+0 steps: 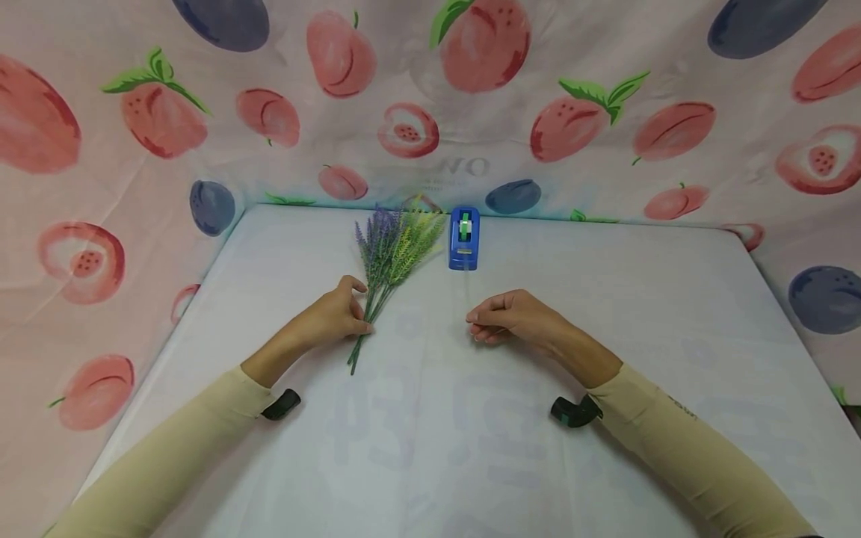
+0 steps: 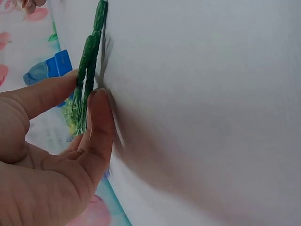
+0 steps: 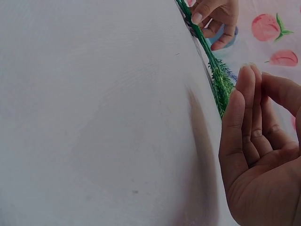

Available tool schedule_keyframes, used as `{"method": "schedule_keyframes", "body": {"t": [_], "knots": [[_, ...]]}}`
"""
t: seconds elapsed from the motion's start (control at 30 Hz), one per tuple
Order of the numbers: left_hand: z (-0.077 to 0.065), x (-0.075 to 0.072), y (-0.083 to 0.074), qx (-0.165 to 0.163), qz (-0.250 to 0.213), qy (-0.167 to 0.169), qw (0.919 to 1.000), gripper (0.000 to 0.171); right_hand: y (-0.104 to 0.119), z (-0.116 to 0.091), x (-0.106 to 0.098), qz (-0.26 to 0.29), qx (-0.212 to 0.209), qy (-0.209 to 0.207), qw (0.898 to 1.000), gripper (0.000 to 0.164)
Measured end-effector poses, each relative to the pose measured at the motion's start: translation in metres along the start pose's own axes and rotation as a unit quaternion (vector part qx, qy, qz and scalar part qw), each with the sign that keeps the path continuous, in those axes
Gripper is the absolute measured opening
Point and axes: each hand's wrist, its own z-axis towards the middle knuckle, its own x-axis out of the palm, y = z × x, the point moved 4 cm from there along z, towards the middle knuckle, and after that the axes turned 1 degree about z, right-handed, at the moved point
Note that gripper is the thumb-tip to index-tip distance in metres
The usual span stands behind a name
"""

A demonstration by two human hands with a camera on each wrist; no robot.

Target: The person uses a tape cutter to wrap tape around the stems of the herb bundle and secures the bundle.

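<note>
A bunch of artificial lavender-like sprigs (image 1: 393, 250), purple and yellow-green, lies on the white table with its heads toward the back. My left hand (image 1: 332, 310) holds its green stems (image 2: 87, 59) between thumb and fingers. To the right of the flower heads stands a blue tape dispenser (image 1: 464, 258) with a green core. From its front a faint strip of clear tape (image 1: 467, 288) runs toward me. My right hand (image 1: 514, 317) pinches the end of that strip between thumb and fingertips. In the right wrist view, those fingertips (image 3: 247, 77) meet, but the tape hardly shows.
A pale fruit-print cloth (image 1: 484, 134) hangs behind and beside the table (image 1: 639, 299). A dark wrist camera (image 1: 281, 404) sits at the left cuff, and another dark camera (image 1: 575, 411) at the right one.
</note>
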Motion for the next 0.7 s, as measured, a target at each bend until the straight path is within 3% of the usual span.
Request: {"method": "schedule_keyframes", "body": {"t": [0.17,0.33,0.53,0.7], "knots": [[0.000,0.003,-0.001,-0.028,0.001,-0.007,0.9996,0.061,-0.001,0.000,0.000,-0.004,-0.004,0.003,1.000,0.038],[-0.004,0.003,-0.002,-0.046,-0.107,0.028,0.9928,0.060,-0.001,0.001,0.000,-0.004,-0.007,0.004,1.000,0.039],[-0.006,0.005,0.007,-0.046,-0.251,0.093,0.9626,0.059,-0.001,0.002,0.001,-0.004,-0.008,0.007,1.000,0.037],[-0.009,0.007,0.011,-0.026,-0.355,0.142,0.9237,0.068,0.000,0.003,0.000,-0.004,-0.010,0.010,1.000,0.036]]}}
